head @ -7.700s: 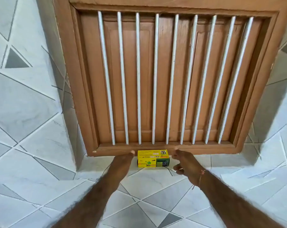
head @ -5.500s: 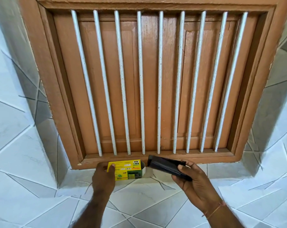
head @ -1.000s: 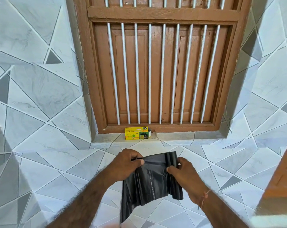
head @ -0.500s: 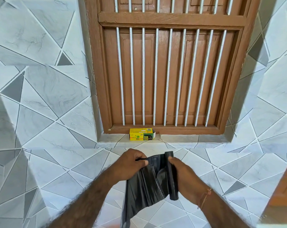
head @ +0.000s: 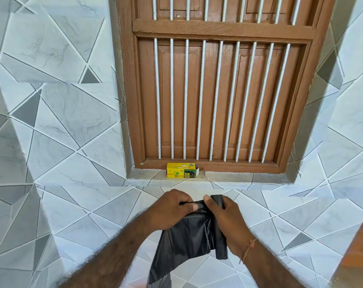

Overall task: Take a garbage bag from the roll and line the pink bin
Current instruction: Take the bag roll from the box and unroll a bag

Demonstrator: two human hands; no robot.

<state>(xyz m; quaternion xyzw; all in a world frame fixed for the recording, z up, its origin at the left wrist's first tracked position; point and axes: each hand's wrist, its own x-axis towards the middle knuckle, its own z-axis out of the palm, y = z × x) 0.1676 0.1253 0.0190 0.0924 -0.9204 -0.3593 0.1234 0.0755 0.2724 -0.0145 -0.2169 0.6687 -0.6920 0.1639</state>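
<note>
A black garbage bag (head: 184,242) hangs unrolled in front of me, its loose end reaching the bottom of the head view. My left hand (head: 172,208) pinches its top edge. My right hand (head: 226,221) holds the rest of the black roll (head: 221,251), which stands upright behind the palm; a perforated line runs down the plastic beside it. The two thumbs nearly touch at the top edge. The yellow and green bag box (head: 182,173) lies on the tiled sill, its right flap open. No pink bin is in view.
A brown wooden window (head: 218,90) with white vertical bars fills the wall above the sill. Grey and white tiled walls (head: 62,121) stand on both sides. An orange-brown edge (head: 355,256) shows at the lower right.
The roll has come out of the box and both hands have drawn back from the sill. In the last second the hands have closed together at the bag's top edge.
</note>
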